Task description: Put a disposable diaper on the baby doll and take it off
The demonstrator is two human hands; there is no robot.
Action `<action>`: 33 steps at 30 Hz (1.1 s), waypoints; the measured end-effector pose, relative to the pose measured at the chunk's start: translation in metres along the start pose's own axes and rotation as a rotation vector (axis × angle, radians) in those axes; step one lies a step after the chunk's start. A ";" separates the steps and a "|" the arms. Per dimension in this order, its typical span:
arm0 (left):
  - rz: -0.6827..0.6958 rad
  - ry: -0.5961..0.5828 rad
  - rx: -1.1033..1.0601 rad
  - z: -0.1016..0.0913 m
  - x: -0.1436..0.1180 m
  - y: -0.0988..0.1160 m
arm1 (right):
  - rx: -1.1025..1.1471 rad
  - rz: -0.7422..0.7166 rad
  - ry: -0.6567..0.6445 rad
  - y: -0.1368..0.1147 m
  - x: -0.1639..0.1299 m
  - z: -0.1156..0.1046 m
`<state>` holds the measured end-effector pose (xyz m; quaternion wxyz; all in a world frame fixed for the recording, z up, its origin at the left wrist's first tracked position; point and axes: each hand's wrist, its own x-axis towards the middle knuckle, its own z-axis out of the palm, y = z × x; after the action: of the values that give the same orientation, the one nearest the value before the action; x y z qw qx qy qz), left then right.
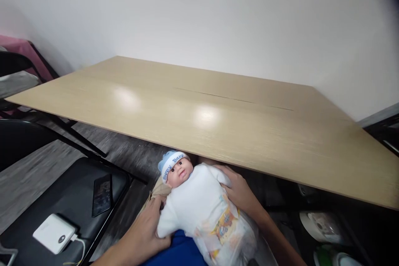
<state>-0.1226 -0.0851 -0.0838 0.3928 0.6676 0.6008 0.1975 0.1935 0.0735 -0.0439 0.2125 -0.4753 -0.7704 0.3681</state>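
Note:
A baby doll (198,203) in a white top and a blue-and-white cap lettered "HAPPY Baby" lies face up on my lap, below the near table edge. Its lower part has a printed pattern and seems wrapped in clear plastic. My left hand (149,224) grips the doll's sleeve on the left, fingers partly tucked behind it. On the other side, my right hand (235,185) is curled around the doll's other arm and flank. Both hands are closed on the doll.
A wooden table (149,91) spans the view against a white partition (193,20). At the left, a black chair (62,187) carries a phone (102,194) and a white power bank (54,233) with a cable. Round white items (321,226) sit low at the right.

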 end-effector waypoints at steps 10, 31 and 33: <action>-0.095 -0.124 0.278 -0.027 -0.001 0.006 | 0.005 0.051 0.128 0.068 -0.004 0.019; 0.664 -0.230 0.122 0.008 0.106 0.096 | -0.004 0.199 0.102 0.031 -0.062 -0.006; 0.656 -0.231 0.095 0.008 0.104 0.097 | -0.040 0.213 0.167 0.042 -0.059 -0.006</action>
<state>-0.0338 0.0157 -0.0366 0.3421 0.8606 0.3144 0.2084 0.2490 0.0352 -0.0709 0.2261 -0.5874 -0.7024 0.3324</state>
